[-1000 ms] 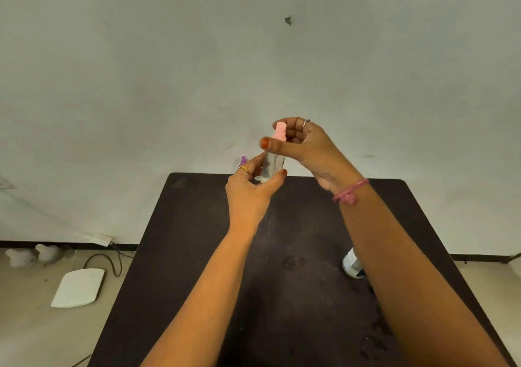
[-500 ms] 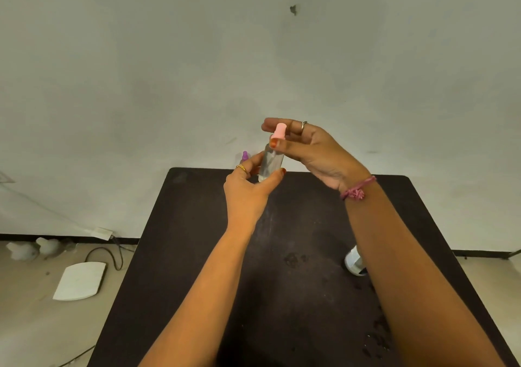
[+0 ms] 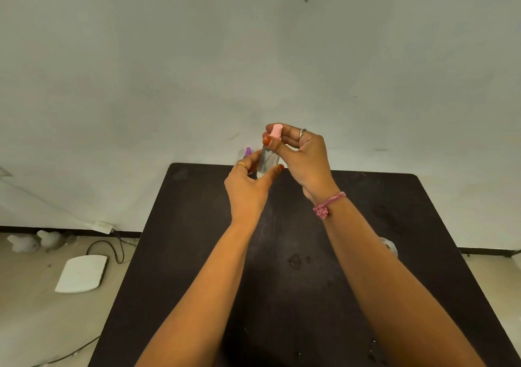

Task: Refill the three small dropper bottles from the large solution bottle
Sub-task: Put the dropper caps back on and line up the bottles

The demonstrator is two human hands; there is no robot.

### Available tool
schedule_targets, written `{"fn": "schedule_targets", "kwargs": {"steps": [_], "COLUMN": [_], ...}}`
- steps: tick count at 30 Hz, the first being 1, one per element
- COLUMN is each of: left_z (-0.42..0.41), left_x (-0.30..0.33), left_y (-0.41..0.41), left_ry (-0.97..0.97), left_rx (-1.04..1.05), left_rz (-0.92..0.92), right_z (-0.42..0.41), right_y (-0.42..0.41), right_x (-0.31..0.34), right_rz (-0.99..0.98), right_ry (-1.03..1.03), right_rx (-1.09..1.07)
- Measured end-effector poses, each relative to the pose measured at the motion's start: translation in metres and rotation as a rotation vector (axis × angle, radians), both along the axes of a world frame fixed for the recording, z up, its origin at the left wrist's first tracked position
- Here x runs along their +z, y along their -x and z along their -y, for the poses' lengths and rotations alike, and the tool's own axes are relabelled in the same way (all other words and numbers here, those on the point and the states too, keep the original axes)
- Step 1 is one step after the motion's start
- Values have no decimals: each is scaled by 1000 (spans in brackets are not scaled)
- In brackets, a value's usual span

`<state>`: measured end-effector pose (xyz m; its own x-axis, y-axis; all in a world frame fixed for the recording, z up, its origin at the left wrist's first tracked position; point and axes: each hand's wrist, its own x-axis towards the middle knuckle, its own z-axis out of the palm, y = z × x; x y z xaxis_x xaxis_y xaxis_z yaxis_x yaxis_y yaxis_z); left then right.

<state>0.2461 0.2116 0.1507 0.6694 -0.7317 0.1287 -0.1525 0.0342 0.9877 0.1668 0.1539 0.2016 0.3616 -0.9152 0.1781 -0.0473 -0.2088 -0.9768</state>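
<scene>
Left grip [image 3: 248, 189]: thumb and fingers curled round the clear bottle [image 3: 267, 161], holding it upright.
Right grip [image 3: 303, 155]: thumb and fingertips pinched on the pink cap [image 3: 275, 130] atop the bottle.
Bottle: held above the far edge of the worktop [image 3: 282, 268].
Purple cap [image 3: 248, 151]: just behind the left fingers.

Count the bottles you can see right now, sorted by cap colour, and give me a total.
Pink-capped dropper bottle, held in both hands: 1
Purple-capped bottle, mostly hidden behind the left hand: 1
Bottle on the table, cap hidden behind the right forearm: 1
Total: 3
</scene>
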Motion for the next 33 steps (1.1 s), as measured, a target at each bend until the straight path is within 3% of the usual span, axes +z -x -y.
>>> {"fn": "schedule_targets", "kwargs": {"steps": [10, 14, 19, 25, 33], "left_z": [23, 31, 49, 82, 144], "left_x": [-30, -49, -80, -123, -178], "left_y": [-20, -40, -64, -98, -144], "left_ry": [-44, -103, -188, -254, -422], "left_rx": [-45, -113, -48, 29, 106], "left_rz": [-27, 94, 148, 38, -68], "right_z": [22, 38, 53, 72, 85], "right_y": [-22, -26, -43, -52, -47], "right_x": [-32, -48, -73, -114, -185], "right_rz": [-11, 13, 4, 1, -164], "right_ry": [12, -13, -87, -211, -298], "right_rx": [-37, 9, 43, -83, -217]}}
